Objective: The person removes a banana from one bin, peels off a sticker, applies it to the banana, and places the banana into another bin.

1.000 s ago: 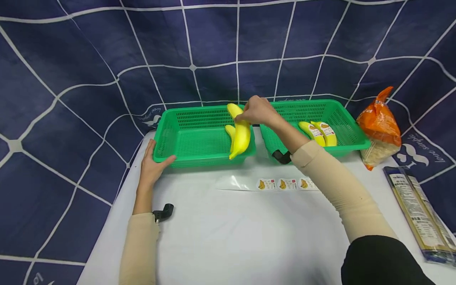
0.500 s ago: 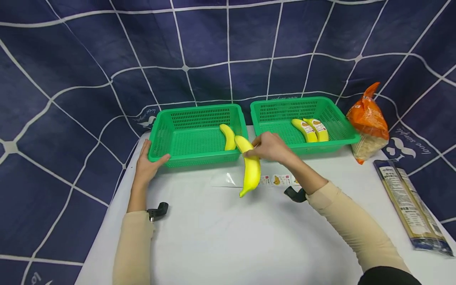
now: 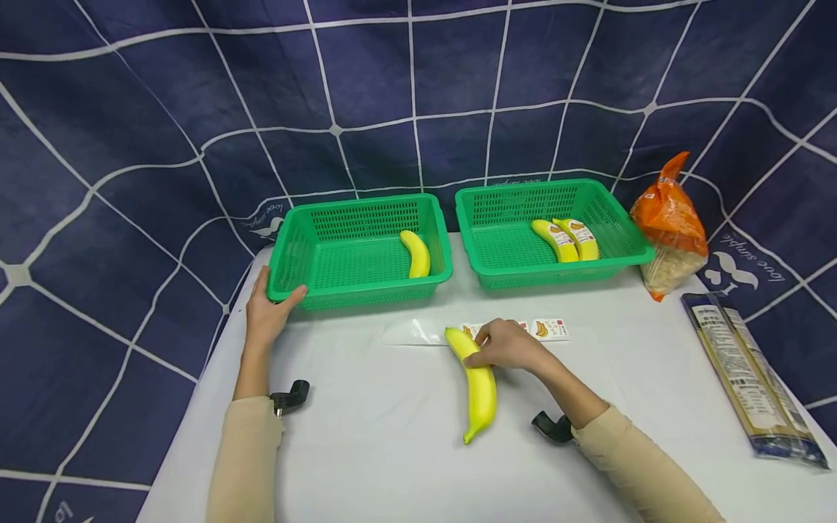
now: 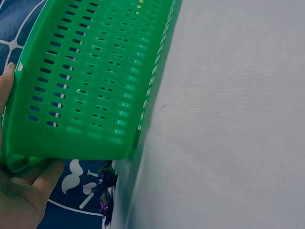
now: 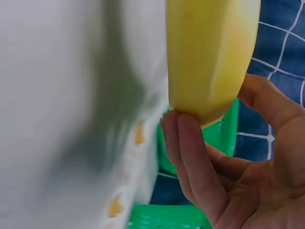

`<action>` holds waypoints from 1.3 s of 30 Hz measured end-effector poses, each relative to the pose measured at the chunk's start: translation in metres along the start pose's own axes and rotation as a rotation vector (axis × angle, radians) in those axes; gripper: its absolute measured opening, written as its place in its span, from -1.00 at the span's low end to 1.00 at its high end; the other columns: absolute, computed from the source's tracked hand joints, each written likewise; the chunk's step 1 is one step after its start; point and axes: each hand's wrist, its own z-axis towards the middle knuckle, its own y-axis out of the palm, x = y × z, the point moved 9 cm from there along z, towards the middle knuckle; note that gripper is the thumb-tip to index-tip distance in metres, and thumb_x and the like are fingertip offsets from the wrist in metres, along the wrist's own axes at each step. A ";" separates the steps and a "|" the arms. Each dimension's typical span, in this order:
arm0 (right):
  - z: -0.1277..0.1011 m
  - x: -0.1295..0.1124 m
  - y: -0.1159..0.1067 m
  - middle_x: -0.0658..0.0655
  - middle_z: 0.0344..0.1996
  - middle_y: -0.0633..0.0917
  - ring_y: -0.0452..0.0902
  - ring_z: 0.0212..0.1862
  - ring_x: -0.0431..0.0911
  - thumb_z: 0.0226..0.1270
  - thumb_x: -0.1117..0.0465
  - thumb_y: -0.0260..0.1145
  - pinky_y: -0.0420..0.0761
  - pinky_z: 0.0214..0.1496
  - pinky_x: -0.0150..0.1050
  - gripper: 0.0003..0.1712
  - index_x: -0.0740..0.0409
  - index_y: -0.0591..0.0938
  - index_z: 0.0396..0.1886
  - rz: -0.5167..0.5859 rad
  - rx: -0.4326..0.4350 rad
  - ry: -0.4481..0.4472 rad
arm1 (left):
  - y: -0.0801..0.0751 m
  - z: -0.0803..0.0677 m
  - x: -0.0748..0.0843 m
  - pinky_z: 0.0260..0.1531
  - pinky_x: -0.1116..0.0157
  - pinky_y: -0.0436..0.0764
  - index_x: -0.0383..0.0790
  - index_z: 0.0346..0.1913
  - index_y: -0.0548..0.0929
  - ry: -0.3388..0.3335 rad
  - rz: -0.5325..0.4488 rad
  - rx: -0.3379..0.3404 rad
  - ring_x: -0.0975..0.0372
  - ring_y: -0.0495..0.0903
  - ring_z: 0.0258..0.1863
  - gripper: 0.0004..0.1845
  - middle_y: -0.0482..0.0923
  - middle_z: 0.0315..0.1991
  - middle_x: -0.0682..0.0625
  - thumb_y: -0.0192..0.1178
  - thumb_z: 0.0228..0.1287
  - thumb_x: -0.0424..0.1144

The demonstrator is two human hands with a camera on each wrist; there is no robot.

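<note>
My right hand (image 3: 513, 345) pinches a yellow banana (image 3: 481, 396) between thumb and fingers over the white table, its stem end tilted away. In the right wrist view the banana (image 5: 209, 52) shows above the fingertips, its shadow on the cloth. My left hand (image 3: 264, 316) grips the near left corner of a green basket (image 3: 366, 294), thumb along the front rim. From the left wrist, the basket's slotted wall (image 4: 86, 86) fills much of the view. Inside that basket lies one banana (image 3: 420, 258) on its right side. Behind the held banana is a strip of banana stickers (image 3: 552, 329), partly hidden by my right hand.
A second green basket (image 3: 562, 276) at the back right holds two bananas (image 3: 556, 242) with stickers on them. Beside it stands an orange-topped bag (image 3: 673, 225). Long flat packets (image 3: 752, 385) lie along the right edge. A blue gridded cloth (image 3: 366, 73) hangs behind.
My right hand has carried the banana out of the left basket, toward me and down over the near table. My left hand stays at the basket corner. The head view has shifted slightly.
</note>
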 end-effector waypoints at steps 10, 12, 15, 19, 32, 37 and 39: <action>-0.011 0.022 0.024 0.06 -0.54 0.67 0.57 -0.52 -0.12 -0.09 0.03 0.59 0.53 -0.46 -0.33 -0.39 0.23 0.63 -0.06 0.065 -0.070 0.031 | -0.001 0.000 -0.002 0.56 0.04 -0.11 -0.12 0.57 -0.16 -0.014 0.013 -0.016 0.10 -0.24 0.59 0.09 -0.24 0.60 -0.02 0.29 0.20 0.15; -0.012 0.022 0.025 0.06 -0.54 0.67 0.58 -0.53 -0.12 -0.09 0.03 0.59 0.55 -0.46 -0.33 -0.40 0.23 0.63 -0.05 0.070 -0.080 0.025 | -0.003 -0.001 -0.002 0.56 0.05 -0.11 -0.13 0.57 -0.15 -0.014 0.008 0.010 0.11 -0.23 0.59 0.09 -0.22 0.60 -0.01 0.29 0.20 0.16; -0.011 0.022 0.027 0.05 -0.54 0.67 0.58 -0.54 -0.14 -0.10 0.02 0.59 0.56 -0.46 -0.34 -0.41 0.21 0.64 -0.07 0.069 -0.083 0.017 | -0.006 -0.004 -0.003 0.55 0.03 -0.07 -0.14 0.57 -0.13 -0.025 0.001 0.056 0.08 -0.17 0.58 0.09 -0.17 0.59 -0.05 0.29 0.19 0.18; -0.010 0.022 0.028 0.04 -0.53 0.67 0.57 -0.54 -0.15 -0.11 0.01 0.60 0.55 -0.46 -0.35 -0.41 0.19 0.65 -0.09 0.070 -0.085 0.020 | -0.005 -0.009 -0.007 0.52 0.04 0.09 -0.12 0.57 -0.11 -0.053 -0.040 0.097 0.02 -0.02 0.55 0.09 -0.11 0.58 -0.10 0.30 0.17 0.18; -0.009 0.026 0.023 0.07 -0.47 0.68 0.61 -0.50 -0.14 -0.09 0.03 0.61 0.63 -0.38 -0.30 -0.38 0.22 0.62 -0.05 0.103 -0.124 0.028 | 0.001 -0.030 0.033 0.54 -0.04 -0.07 -0.34 0.54 -0.08 0.025 0.050 0.170 -0.08 -0.14 0.56 0.01 -0.11 0.56 -0.27 0.23 0.28 0.10; -0.012 0.028 0.028 0.07 -0.47 0.69 0.63 -0.50 -0.13 -0.09 0.04 0.60 0.65 -0.37 -0.28 -0.38 0.23 0.62 -0.04 0.123 -0.136 0.034 | 0.006 -0.055 0.073 0.49 -0.17 -0.05 -0.37 0.53 -0.02 0.153 0.161 0.234 -0.12 -0.18 0.56 -0.01 -0.13 0.55 -0.29 0.28 0.25 0.02; -0.013 0.029 0.029 0.06 -0.47 0.69 0.62 -0.50 -0.13 -0.09 0.03 0.61 0.64 -0.37 -0.28 -0.38 0.22 0.62 -0.04 0.115 -0.133 0.038 | 0.012 -0.066 0.093 0.47 -0.22 -0.03 -0.37 0.52 0.02 0.236 0.201 0.226 -0.15 -0.16 0.55 -0.02 -0.11 0.55 -0.29 0.31 0.23 0.01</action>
